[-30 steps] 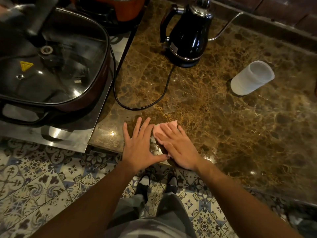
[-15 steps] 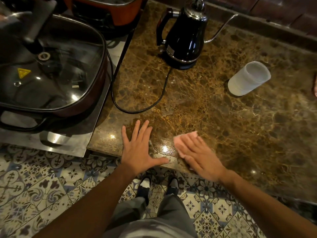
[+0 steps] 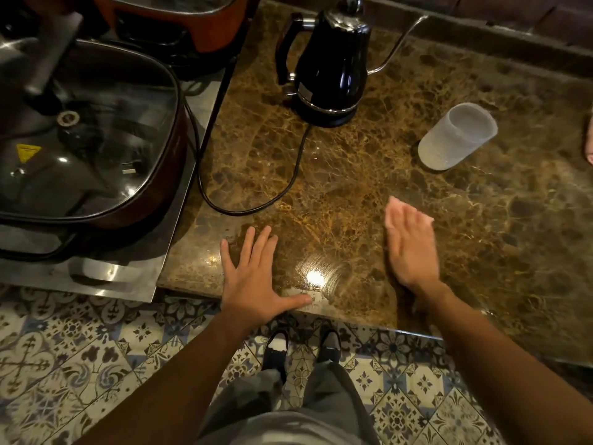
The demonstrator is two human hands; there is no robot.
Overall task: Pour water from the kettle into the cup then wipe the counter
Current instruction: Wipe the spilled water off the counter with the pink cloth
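Right hand (image 3: 412, 248) slid pink, seemingly soft cloth (image 3: 394, 211) rightward.

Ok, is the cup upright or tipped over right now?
Upright. The cup stands on its base on the counter, open rim up, right of the kettle. Whether it holds water, cannot tell.

Both hands lie flat, fingers extended: left hand (image 3: 256, 277) splayed, right hand (image 3: 412, 248) blurred.
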